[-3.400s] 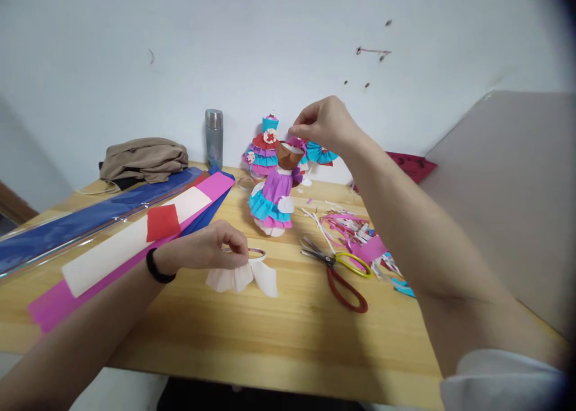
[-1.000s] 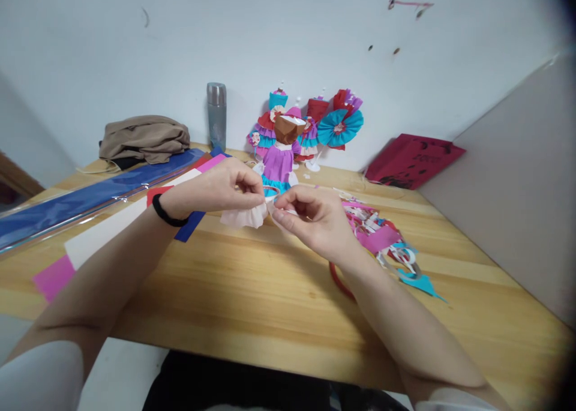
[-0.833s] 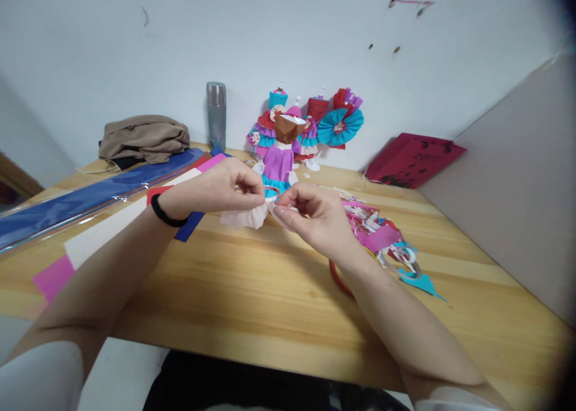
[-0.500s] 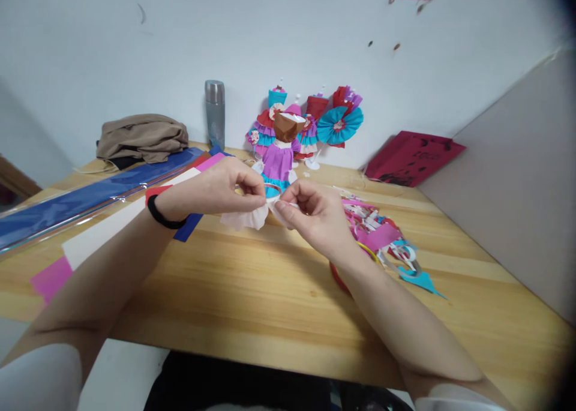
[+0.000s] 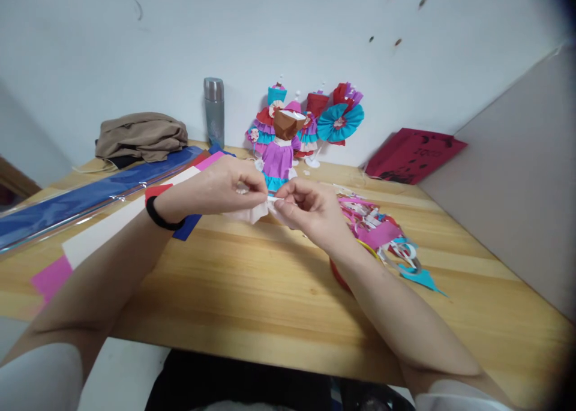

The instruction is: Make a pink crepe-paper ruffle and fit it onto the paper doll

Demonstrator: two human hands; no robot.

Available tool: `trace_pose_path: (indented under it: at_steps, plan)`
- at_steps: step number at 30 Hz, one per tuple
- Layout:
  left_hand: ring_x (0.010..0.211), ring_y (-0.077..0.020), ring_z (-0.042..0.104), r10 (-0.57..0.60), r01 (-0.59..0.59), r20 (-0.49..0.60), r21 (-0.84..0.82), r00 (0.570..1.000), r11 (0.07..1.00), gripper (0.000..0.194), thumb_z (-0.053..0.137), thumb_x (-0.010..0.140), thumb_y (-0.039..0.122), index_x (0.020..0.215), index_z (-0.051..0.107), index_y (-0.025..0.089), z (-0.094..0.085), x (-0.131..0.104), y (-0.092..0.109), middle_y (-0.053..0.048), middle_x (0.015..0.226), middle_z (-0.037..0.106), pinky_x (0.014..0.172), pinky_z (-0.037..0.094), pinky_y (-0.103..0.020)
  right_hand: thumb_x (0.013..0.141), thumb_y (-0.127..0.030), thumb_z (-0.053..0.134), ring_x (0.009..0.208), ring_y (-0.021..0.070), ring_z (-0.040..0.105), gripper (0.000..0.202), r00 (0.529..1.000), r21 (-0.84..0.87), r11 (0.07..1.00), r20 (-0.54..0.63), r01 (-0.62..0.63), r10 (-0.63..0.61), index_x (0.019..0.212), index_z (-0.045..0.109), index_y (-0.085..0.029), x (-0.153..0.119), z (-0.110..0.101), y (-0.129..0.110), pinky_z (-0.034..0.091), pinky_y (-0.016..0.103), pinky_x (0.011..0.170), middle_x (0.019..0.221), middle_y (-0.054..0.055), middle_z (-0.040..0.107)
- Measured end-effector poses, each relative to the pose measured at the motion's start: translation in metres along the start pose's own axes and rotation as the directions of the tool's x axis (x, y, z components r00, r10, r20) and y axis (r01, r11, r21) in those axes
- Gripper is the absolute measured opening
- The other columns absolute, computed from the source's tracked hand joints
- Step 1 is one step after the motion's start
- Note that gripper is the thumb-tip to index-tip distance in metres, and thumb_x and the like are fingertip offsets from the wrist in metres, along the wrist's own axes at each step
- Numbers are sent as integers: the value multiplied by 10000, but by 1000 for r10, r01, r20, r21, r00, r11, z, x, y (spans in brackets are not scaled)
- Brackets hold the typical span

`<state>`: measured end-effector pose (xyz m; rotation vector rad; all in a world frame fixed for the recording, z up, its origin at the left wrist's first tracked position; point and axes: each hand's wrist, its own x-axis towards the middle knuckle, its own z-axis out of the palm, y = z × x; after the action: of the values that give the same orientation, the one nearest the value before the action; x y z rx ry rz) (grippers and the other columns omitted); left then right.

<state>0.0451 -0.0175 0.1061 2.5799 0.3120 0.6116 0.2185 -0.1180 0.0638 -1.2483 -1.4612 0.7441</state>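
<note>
Between my two hands is a strip of white crepe paper (image 5: 249, 215), gathered into ruffles and held above the table. My left hand (image 5: 229, 186) pinches it at the upper edge, thumb against fingertips. Close beside it, my right hand (image 5: 312, 207) pinches the same paper a little to the right. My fingers partly hide the strip. Just behind my hands stands a small paper dress (image 5: 278, 159) with a brown top, purple skirt and turquoise hem.
More paper dresses (image 5: 317, 105) stand against the wall beside a turquoise paper rosette (image 5: 339, 125). Paper scraps (image 5: 380, 231) lie to the right, near a maroon bag (image 5: 416, 156). Coloured paper sheets (image 5: 105, 226), a flask (image 5: 215, 112) and folded brown cloth (image 5: 141, 136) are left.
The paper's upper edge showed as an open loop between my fingers; now it looks flattened. My fingertips have shifted slightly, both hands still pinching.
</note>
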Motion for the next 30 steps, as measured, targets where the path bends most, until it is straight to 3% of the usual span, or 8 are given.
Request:
trace_pose_path:
  at_steps: [5,9,10,12,15,18,22,30]
  plan:
    - [1044,-205,601,32,-24,-401,25,916,999,323,607,848,370,1068,701,153,2,1,6,-79,1117,695,925,436,-317,659,-291,699,419,78,424,160,987,275,960,-135,-46,86,688,573,-197,6,-5,0,298,221,415,511,-53,528]
    - [660,-121,539,-169,79,-724,-158,669,984,368,535,909,423,651,630,179,12,-7,9,-11,656,601,652,424,-278,606,-286,709,417,79,452,180,969,432,900,-193,-57,154,661,564,-194,9,-9,-3,334,212,401,500,-56,529]
    - [593,-110,501,-275,114,-703,-268,656,957,442,523,911,464,580,580,177,17,-10,8,-1,567,541,591,401,-270,599,-292,705,408,78,447,188,966,449,892,-199,-62,167,659,555,-195,9,-10,-4,336,212,390,496,-60,521]
    - [502,-98,469,-487,249,-450,-490,748,835,451,591,849,511,559,581,165,30,-15,6,-2,508,523,491,367,-253,595,-305,695,398,75,436,200,962,464,884,-206,-63,177,663,541,-198,9,-10,-5,336,209,373,501,-65,515]
    - [562,-106,549,-529,342,-68,-692,846,636,381,710,751,514,817,660,142,52,-18,5,-32,714,659,466,428,-225,596,-319,691,396,69,423,212,965,456,887,-192,-73,178,664,529,-201,8,-5,-5,331,203,362,510,-64,517]
    - [589,-98,582,-526,279,-53,-800,849,531,420,750,725,464,984,642,152,67,-16,8,-40,848,690,469,461,-201,595,-322,695,403,71,425,215,969,442,890,-154,-108,194,658,528,-201,4,2,-4,332,206,372,505,-62,513]
    - [479,-69,523,-546,210,-140,-823,826,528,278,742,738,385,767,628,132,72,-14,13,7,585,607,447,421,-171,603,-312,683,422,79,438,186,967,413,903,-157,-119,199,653,540,-203,2,9,0,331,217,412,490,-62,508]
    - [458,-72,552,-584,242,-5,-908,811,343,342,758,723,406,654,566,132,75,-27,14,5,544,593,421,425,-160,631,-302,642,445,72,364,145,954,245,968,-278,-44,114,658,538,-203,6,10,6,276,221,446,488,-72,452]
